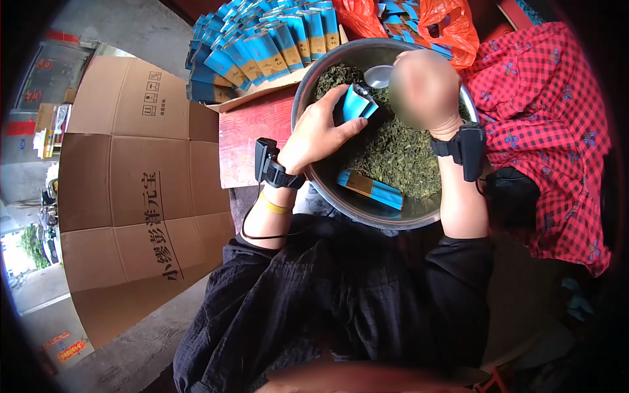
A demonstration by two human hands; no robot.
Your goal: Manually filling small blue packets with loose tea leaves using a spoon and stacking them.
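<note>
My left hand (pixel 322 125) grips a small blue foil tea packet (pixel 357 105) over the metal basin (pixel 304 83). The packet's mouth gapes at the top. Loose dried green leaves (pixel 393 159), which look like tea, cover much of the basin's bottom. My right hand (pixel 426 88) is above the far right part of the basin. A blur hides its fingers, so I cannot tell what they hold. Just left of it is a pale, shallow round dish or scoop (pixel 378 76); whether the hand touches it is unclear. Blue and brown packets (pixel 371 189) lie inside the basin's near side.
Many upright blue packets fill a cardboard tray (pixel 255 93) on a red wooden table (pixel 245 142). Behind the basin, an orange plastic bag (pixel 454 34) lies by more packets. Red checked cloth (pixel 545 123) hangs at right. A large cardboard box (pixel 147 182) stands at left.
</note>
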